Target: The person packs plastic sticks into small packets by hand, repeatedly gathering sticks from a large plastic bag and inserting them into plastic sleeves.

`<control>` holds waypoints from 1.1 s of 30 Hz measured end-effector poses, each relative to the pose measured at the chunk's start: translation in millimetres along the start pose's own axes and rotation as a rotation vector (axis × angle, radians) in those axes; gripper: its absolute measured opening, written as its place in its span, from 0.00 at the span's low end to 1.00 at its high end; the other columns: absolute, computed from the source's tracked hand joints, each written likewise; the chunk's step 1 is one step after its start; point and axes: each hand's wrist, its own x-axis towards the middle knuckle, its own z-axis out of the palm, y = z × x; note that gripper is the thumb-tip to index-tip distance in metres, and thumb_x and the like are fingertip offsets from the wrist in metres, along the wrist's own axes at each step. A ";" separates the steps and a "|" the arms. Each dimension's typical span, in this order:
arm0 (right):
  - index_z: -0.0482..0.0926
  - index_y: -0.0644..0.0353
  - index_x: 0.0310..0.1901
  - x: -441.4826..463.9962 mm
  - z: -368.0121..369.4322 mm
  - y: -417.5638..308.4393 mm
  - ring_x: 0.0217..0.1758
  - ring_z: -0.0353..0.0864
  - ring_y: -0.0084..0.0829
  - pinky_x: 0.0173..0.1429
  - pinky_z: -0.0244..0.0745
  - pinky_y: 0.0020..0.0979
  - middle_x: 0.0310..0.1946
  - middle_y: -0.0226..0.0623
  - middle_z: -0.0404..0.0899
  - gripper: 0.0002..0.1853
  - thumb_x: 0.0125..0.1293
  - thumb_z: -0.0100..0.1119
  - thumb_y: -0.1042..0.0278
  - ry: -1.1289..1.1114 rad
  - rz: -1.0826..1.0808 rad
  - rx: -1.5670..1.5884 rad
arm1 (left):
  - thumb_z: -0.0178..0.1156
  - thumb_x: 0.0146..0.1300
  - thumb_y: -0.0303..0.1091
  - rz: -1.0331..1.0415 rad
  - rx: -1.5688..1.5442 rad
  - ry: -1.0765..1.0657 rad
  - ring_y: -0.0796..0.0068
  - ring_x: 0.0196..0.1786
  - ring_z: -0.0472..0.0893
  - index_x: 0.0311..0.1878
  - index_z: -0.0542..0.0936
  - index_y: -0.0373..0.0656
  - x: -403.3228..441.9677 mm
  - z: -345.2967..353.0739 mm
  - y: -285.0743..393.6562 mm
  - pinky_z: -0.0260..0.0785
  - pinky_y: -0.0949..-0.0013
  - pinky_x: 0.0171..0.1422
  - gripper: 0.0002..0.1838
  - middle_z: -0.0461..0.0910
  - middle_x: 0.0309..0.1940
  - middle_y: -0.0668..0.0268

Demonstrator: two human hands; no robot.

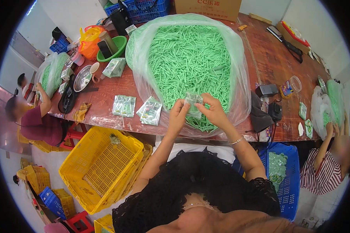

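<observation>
Since open bag [239, 72], upper ctr, prob. catches strays, L hand [177, 116] & R hand [215, 112] pinch clear packet [193, 101] over green sticks [188, 58].

Both bare hands meet in front of the torso, near each other but slightly apart. The left hand [177, 112] has its thumb and fingers closed in a pinch, digits directed inward. The right hand [215, 111] mirrors it, its thumb [200, 106] extending toward the left hand and its fingers bent. The 2 forearms, left [159, 149] and right [245, 151], converge from elbows held outward; the 2 wrists lie farther apart than the fingertips.
</observation>
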 end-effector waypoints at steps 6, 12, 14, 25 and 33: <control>0.75 0.66 0.36 0.0 6.5 3.0 0.33 0.72 0.22 0.41 0.72 0.28 0.31 0.30 0.75 0.11 0.66 0.65 0.67 -0.010 0.274 0.183 | 0.55 0.76 0.34 -0.043 0.095 0.030 0.89 0.39 0.70 0.48 0.78 0.37 -0.9 -11.9 -0.1 0.64 0.80 0.44 0.09 0.78 0.37 0.74; 0.80 0.65 0.49 2.8 3.2 6.2 0.45 0.75 0.23 0.49 0.71 0.28 0.42 0.35 0.79 0.13 0.69 0.63 0.66 -0.100 0.064 -0.032 | 0.54 0.76 0.32 -0.043 -0.060 0.029 0.87 0.43 0.72 0.50 0.78 0.38 -8.7 -6.5 4.0 0.65 0.79 0.49 0.09 0.78 0.41 0.73; 0.79 0.65 0.44 0.4 18.5 -3.4 0.41 0.75 0.27 0.48 0.71 0.29 0.38 0.35 0.77 0.11 0.67 0.64 0.67 -0.005 -0.086 -0.038 | 0.53 0.76 0.31 -0.040 -0.045 -0.033 0.86 0.43 0.72 0.50 0.78 0.38 -10.1 -19.2 -6.6 0.65 0.79 0.49 0.08 0.78 0.41 0.73; 0.77 0.64 0.35 3.3 8.9 40.1 0.31 0.69 0.19 0.38 0.68 0.24 0.29 0.28 0.73 0.10 0.71 0.60 0.66 0.027 0.203 0.001 | 0.56 0.73 0.32 0.306 0.924 0.565 0.70 0.41 0.73 0.42 0.80 0.38 -12.2 -213.4 17.4 0.66 0.67 0.47 0.08 0.77 0.39 0.64; 0.74 0.64 0.33 -4.5 3.0 53.2 0.29 0.71 0.32 0.32 0.67 0.32 0.29 0.35 0.72 0.11 0.68 0.63 0.66 0.114 0.078 -0.187 | 0.56 0.71 0.31 0.261 1.617 0.549 0.46 0.66 0.68 0.61 0.75 0.36 -11.3 -234.9 -7.4 0.59 0.50 0.71 0.18 0.71 0.63 0.48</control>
